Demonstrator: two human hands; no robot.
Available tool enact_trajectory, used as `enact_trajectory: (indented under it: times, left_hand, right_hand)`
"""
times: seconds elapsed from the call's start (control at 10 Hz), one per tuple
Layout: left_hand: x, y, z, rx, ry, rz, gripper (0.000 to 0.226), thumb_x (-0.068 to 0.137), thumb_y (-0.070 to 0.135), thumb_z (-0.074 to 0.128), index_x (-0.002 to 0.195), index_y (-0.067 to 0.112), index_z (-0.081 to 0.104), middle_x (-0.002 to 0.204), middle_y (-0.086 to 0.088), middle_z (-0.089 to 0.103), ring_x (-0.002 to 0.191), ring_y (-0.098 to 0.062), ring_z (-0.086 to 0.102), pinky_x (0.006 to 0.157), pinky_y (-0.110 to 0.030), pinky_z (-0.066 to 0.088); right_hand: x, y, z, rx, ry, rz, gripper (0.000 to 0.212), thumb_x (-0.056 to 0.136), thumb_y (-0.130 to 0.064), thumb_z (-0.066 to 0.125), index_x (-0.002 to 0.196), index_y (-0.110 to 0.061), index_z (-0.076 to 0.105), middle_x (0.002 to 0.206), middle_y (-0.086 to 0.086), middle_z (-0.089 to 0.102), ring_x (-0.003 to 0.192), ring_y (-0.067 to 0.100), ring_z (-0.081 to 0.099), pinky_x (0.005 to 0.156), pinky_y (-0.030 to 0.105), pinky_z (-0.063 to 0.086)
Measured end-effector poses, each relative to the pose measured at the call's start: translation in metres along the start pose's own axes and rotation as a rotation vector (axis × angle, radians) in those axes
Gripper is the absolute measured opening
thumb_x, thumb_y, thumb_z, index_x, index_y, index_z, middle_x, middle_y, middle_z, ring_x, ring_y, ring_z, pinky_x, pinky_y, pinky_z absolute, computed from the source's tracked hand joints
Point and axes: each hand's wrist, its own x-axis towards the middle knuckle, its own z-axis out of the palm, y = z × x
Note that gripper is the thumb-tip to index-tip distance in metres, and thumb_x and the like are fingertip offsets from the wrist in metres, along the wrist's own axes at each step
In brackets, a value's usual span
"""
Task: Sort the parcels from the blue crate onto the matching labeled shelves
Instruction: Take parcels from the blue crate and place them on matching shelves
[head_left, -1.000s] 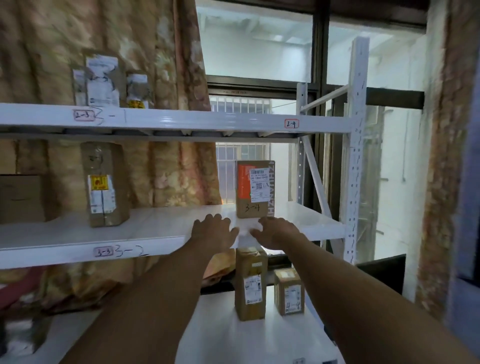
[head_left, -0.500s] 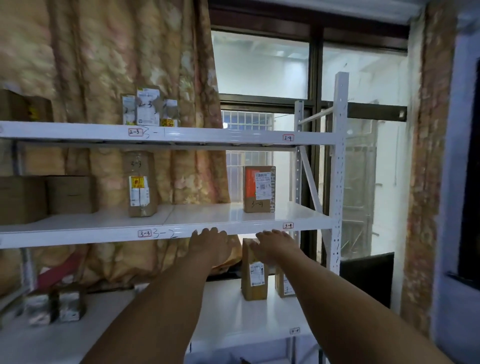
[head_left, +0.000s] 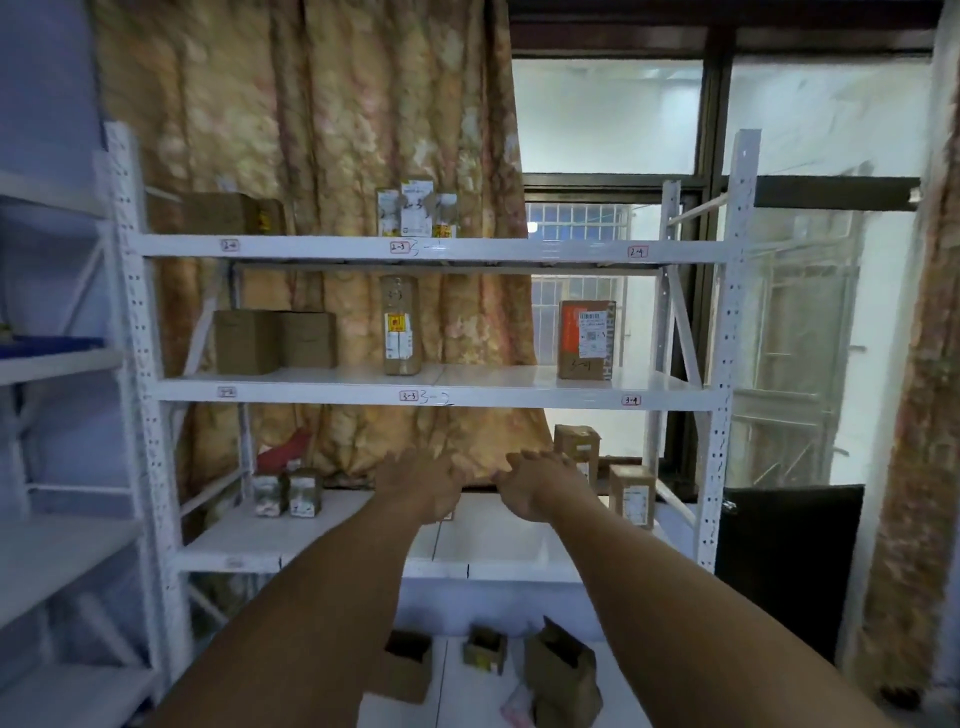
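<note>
Between parcels: left hand (head_left: 421, 488) and right hand (head_left: 535, 488) empty, fingers loosely apart, below shelf (head_left: 322, 391). Next: fetch another from the unseen crate.

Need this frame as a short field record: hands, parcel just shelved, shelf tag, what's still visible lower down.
left hand: open, empty, held out in front of the rack
right hand: open, empty, beside the left
parcel with orange side: upright on the middle shelf, right end, marked 3-4
shelf tag: reads 3-4, below that parcel
bottom parcels: a few brown boxes on the lowest level
blue crate: not in view
</note>
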Motion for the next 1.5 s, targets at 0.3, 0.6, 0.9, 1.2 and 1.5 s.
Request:
enact_trajectory:
  times: [0.3,0.6,0.9,1.2,1.5]
  left_hand:
    - [-0.096,-0.112,-0.023,-0.012,0.014,-0.140,0.059,0.102,0.050,0.016,0.136,0.024,0.057,0.141,-0.010,0.057,0.129,-0.033,0.052,0.108,-0.050,0.039]
    - [-0.215,-0.274,-0.030,0.021,-0.048,-0.440,0.054,0.107,0.047,0.023,0.135,0.017,0.057,0.139,-0.009,0.056,0.132,-0.033,0.046,0.115,-0.050,0.029]
    - [-0.384,-0.493,0.023,0.064,-0.239,-0.866,0.079,0.097,0.062,0.000,0.156,0.025,0.037,0.160,-0.006,0.039,0.147,-0.030,0.034,0.122,-0.052,0.018]
    - [-0.520,-0.606,0.134,-0.126,-0.418,-1.193,0.072,0.103,0.061,0.006,0.160,0.024,0.029,0.166,-0.010,0.028,0.151,-0.034,0.027,0.125,-0.054,0.013]
    - [-0.557,-0.642,0.278,-0.318,-0.641,-1.294,0.049,0.108,0.040,0.023,0.157,0.034,0.021,0.156,-0.010,0.039,0.141,-0.038,0.038,0.118,-0.057,0.025]
  right_hand:
    - [-0.032,-0.096,0.005,0.012,-0.103,-0.124,0.066,0.107,-0.059,0.018,0.165,-0.026,0.020,0.173,0.002,0.014,0.159,0.029,0.011,0.127,0.048,0.008]
    - [-0.045,-0.308,0.025,-0.088,-0.140,-0.468,0.063,0.107,-0.059,0.018,0.162,-0.027,0.028,0.170,0.006,0.024,0.155,0.032,0.023,0.124,0.049,0.020]
    - [-0.080,-0.573,0.109,0.040,-0.238,-0.852,0.058,0.108,-0.054,0.028,0.154,-0.023,0.044,0.161,0.009,0.040,0.142,0.035,0.043,0.116,0.044,0.038]
    - [-0.137,-0.740,0.252,-0.101,-0.454,-1.113,0.067,0.108,-0.059,0.019,0.163,-0.021,0.027,0.170,0.006,0.023,0.154,0.032,0.026,0.124,0.047,0.024]
    - [-0.126,-0.803,0.423,-0.239,-0.760,-1.196,0.069,0.107,-0.062,0.020,0.165,-0.024,0.018,0.172,0.004,0.017,0.155,0.029,0.023,0.126,0.043,0.019]
